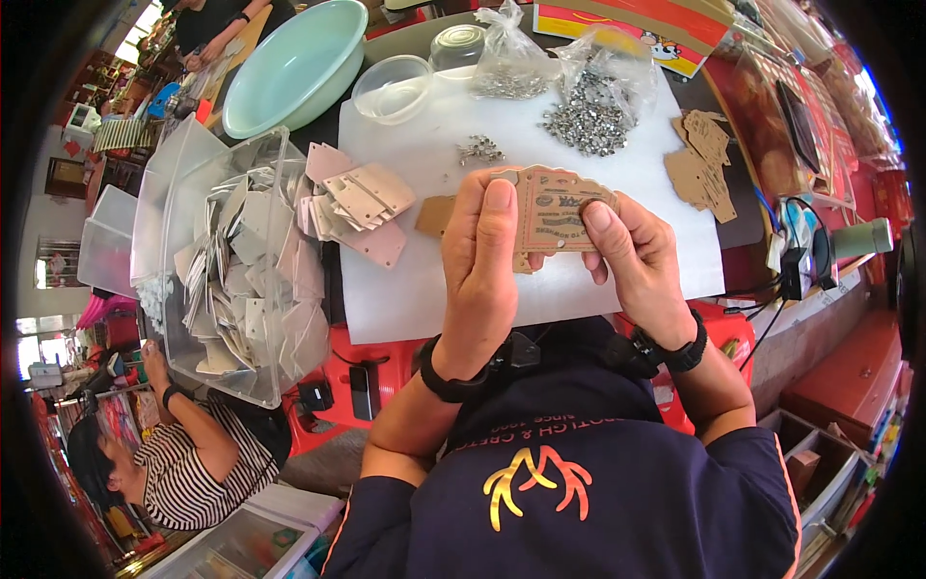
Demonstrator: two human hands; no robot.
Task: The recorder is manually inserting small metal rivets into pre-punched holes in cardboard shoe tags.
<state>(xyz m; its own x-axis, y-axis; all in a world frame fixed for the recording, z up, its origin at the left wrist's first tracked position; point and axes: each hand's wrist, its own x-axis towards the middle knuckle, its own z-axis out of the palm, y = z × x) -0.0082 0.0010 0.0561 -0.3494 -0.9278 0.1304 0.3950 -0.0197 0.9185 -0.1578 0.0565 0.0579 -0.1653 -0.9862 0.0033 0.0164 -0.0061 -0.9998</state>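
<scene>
Both hands, left hand and right hand, pinch a brown card tag between thumb and fingers.

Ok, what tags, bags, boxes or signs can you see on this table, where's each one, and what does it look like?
Brown printed card tag: held by left hand and right hand.
Loose brown tags: heap at the white sheet's right edge.
Pale tags: fanned pile, left of the hands.
Clear plastic bags: far side, holding small metal parts.
Clear bin: far left, full of pale tags.
Yellow and red sign: top edge.
</scene>
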